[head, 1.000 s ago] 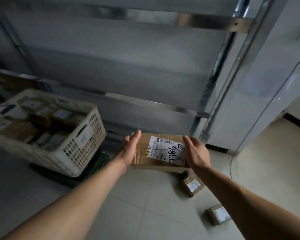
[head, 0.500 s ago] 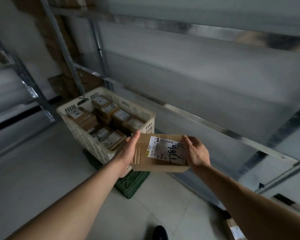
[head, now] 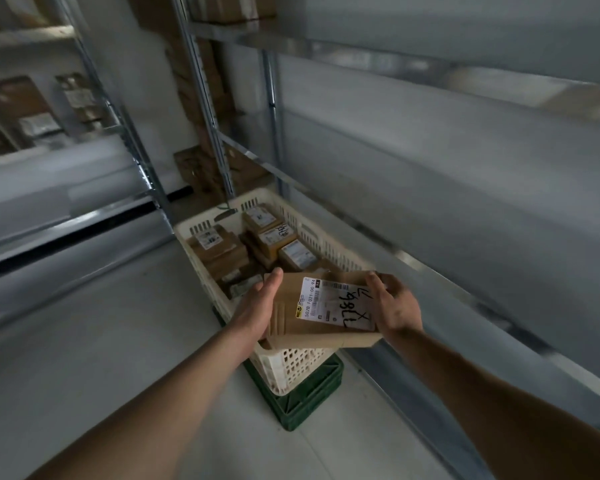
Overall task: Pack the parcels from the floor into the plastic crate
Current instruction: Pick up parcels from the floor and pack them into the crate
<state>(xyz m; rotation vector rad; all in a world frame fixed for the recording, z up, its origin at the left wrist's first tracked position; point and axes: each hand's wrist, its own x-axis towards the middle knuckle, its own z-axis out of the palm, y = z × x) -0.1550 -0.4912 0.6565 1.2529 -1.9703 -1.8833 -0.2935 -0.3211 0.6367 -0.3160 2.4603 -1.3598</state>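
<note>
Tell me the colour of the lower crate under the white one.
Dark green lower crate, seen in the head view.

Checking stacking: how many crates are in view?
2: the white plastic crate holding parcels, and a green crate directly beneath it on the floor. Nothing suggests more.

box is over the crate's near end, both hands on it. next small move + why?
Probably lower the box forward into the white crate and let go. Left hand and right hand grip its two ends, and it hangs above the crate's near end, not yet inside. Parcels already fill the far part, so the near end looks like the likeliest spot, though the box hides it.
</note>
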